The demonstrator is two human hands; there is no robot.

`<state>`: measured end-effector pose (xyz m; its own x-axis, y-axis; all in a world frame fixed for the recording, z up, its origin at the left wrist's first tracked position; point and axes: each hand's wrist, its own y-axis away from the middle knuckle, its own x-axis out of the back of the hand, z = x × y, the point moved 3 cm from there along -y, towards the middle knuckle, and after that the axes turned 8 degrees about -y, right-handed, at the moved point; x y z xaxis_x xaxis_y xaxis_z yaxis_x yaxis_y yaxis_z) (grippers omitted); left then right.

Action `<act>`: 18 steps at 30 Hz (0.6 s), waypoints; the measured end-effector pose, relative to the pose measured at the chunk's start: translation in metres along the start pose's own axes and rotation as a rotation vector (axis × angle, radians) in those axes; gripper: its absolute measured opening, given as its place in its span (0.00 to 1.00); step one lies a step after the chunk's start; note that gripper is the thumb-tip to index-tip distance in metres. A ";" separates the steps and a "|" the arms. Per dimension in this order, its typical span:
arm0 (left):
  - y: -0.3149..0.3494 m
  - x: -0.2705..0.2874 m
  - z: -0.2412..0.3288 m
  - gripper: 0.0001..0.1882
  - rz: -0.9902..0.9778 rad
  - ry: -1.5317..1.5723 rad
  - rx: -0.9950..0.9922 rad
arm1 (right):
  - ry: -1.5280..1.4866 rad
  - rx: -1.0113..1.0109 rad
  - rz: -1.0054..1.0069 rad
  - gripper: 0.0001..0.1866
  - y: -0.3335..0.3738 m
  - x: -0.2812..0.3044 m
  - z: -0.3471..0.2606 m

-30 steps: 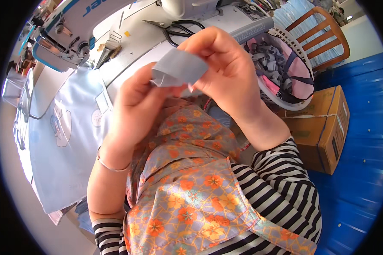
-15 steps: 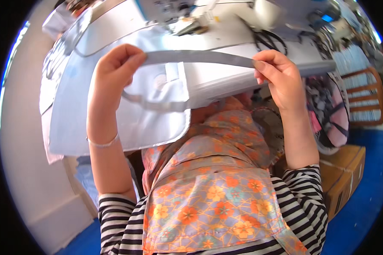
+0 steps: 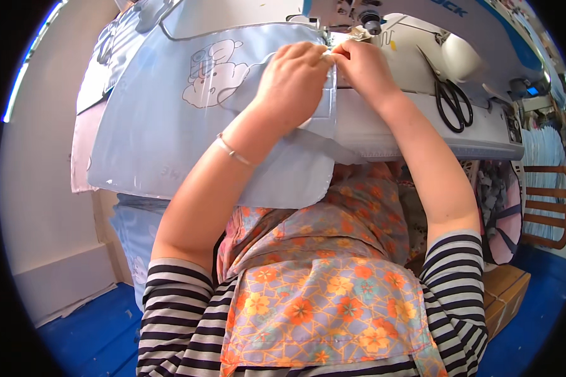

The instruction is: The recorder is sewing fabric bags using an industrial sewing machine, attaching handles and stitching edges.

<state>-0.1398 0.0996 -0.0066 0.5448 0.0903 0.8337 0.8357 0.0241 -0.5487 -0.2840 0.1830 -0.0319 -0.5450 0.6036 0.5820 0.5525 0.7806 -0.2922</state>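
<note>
A light blue cloth panel [image 3: 151,125] with a printed cartoon animal and a shiny clear edge spreads across the table at left. My left hand [image 3: 295,81] lies over its right edge, fingers closed there. Against those fingertips, my right hand [image 3: 366,72] pinches something small and pale at the same edge; the fingers mostly hide it. Just beyond both hands is the needle area of a blue and white sewing machine [image 3: 421,16]. Below my left hand a grey strap [image 3: 336,148] trails over the cloth toward the table's front edge.
Black-handled scissors [image 3: 449,103] lie on the machine table right of my right arm. A ruler strip [image 3: 409,152] runs along the table's front edge. To the right stand a wooden chair [image 3: 547,206] with stacked blue cloth and a cardboard box [image 3: 508,295].
Both hands have come together and moved away from me toward the machine. The grey strap, stretched between them before, now hangs lower under the left hand. The view has shifted.
</note>
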 end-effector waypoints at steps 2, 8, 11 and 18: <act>0.004 -0.012 0.004 0.14 0.029 0.020 0.032 | 0.135 0.065 0.044 0.07 0.002 0.002 -0.007; 0.008 -0.014 0.001 0.11 0.037 0.106 0.068 | 0.380 0.364 0.046 0.09 0.025 0.001 -0.013; 0.007 -0.014 0.001 0.11 0.060 0.119 0.046 | 0.389 0.368 0.038 0.09 0.025 0.005 -0.015; -0.001 -0.022 0.001 0.10 0.036 0.113 0.072 | 0.428 0.334 0.040 0.12 0.020 0.006 -0.013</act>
<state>-0.1529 0.0988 -0.0241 0.5820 -0.0203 0.8129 0.8105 0.0948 -0.5780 -0.2681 0.2002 -0.0242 -0.1837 0.5679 0.8023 0.2988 0.8098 -0.5049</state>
